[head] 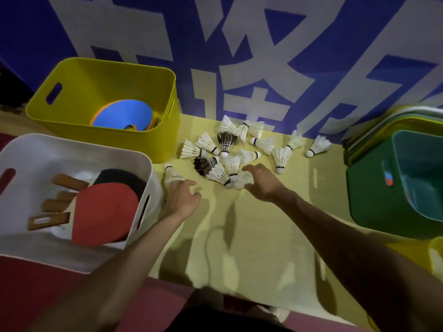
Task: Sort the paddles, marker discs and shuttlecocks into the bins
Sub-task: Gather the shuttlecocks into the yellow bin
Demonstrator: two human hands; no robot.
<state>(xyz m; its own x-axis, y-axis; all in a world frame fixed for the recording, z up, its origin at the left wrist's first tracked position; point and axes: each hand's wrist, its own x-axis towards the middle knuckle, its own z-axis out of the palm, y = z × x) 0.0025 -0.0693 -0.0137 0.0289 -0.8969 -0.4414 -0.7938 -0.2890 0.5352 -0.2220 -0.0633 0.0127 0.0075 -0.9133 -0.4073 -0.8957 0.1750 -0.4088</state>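
Note:
Several white shuttlecocks (pixel 244 149) and two dark ones lie scattered on the yellow floor by the wall. My left hand (pixel 183 197) reaches over a lone white shuttlecock (pixel 170 174) beside the white bin, fingers spread and touching its feathers. My right hand (pixel 262 182) hovers with curled fingers over a white shuttlecock (pixel 244 180) at the near edge of the pile; whether it grips it is unclear. The white bin (pixel 148 168) holds several red and black paddles (pixel 105 207). The yellow bin (pixel 167 140) holds blue and orange marker discs (pixel 122 115).
A green bin (pixel 374 207) with a teal inner wall stands at the right, with a stack of more bins (pixel 374 130) behind it. A blue and white banner wall (pixel 239 56) closes the far side. Red floor lies at the near left.

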